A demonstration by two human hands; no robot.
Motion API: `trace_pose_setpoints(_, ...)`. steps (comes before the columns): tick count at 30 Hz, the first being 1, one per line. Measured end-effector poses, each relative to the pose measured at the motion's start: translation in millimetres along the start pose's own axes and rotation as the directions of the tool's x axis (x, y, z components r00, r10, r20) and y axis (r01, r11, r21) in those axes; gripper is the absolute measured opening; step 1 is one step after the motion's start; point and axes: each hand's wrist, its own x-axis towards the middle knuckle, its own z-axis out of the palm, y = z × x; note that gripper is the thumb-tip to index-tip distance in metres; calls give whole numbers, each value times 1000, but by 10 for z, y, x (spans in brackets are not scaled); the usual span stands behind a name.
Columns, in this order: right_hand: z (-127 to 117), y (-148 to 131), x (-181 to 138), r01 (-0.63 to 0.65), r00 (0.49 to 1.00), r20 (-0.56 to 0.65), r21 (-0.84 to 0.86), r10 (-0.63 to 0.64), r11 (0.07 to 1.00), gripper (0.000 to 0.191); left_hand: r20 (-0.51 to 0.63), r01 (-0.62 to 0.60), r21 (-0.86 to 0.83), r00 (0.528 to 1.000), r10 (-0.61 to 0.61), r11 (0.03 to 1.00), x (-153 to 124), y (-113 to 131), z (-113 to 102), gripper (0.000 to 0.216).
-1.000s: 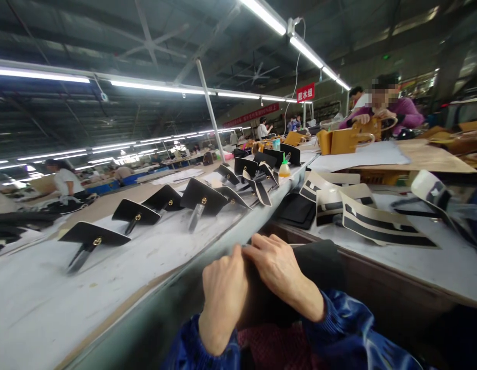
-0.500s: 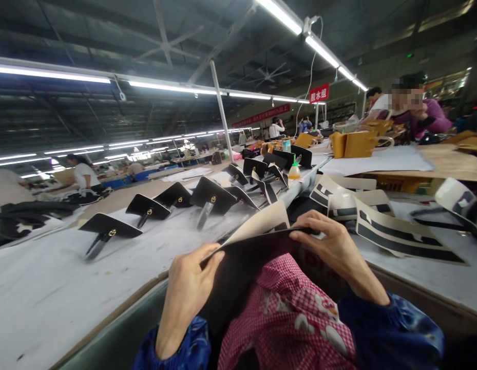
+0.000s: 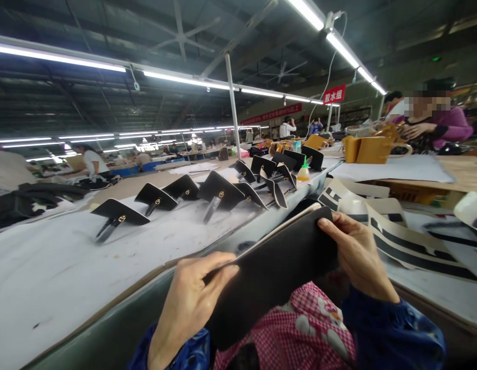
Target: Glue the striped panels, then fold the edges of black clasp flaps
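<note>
A black leather panel (image 3: pixel 277 267) with a pale edge along its top is stretched between my hands, above the red checked apron (image 3: pixel 296 329). My left hand (image 3: pixel 195 298) pinches its upper left edge between thumb and fingers. At the upper right corner, my right hand (image 3: pixel 354 246) grips it with the thumb on the black face and the fingers behind. The panel's back side is hidden from me.
Several black panels with gold clasps (image 3: pixel 221 192) stand on the white-covered table (image 3: pixel 69 288). A glue bottle (image 3: pixel 303 171) is behind them. Beige pieces with black strips (image 3: pixel 411 246) lie at right. Beyond, a co-worker in purple (image 3: pixel 450 121) is near yellow-brown bags (image 3: pixel 371 149).
The panel's right end has come up and its black face now shows more; the pale flap behind it has mostly gone from sight. My right hand has shifted right.
</note>
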Motion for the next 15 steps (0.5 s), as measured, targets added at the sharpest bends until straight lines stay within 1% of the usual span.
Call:
trace_pose_setpoints(4,-13,-108,-69,13,997,-73,4,-13,1000,29,71,16,-112,997,-8,994,4,22,3,20)
trace_pose_setpoints(7,-48,-164,-128,23,993,-114,6,-22,1000,29,108,30,-124,994,-17,992,0,-21,18,21)
trace_pose_setpoints(10,-72,-193,-184,26,992,-124,-45,-31,999,30,125,24,-29,992,-20,999,-17,-89,43,22)
trace_pose_setpoints(13,-70,-200,-221,42,991,-122,-120,-57,992,31,78,2,132,997,-12,991,-21,-144,105,20)
trace_pose_setpoints(15,-62,-198,-231,56,990,-119,-160,-75,986,32,57,15,214,998,-28,977,-4,-157,176,18)
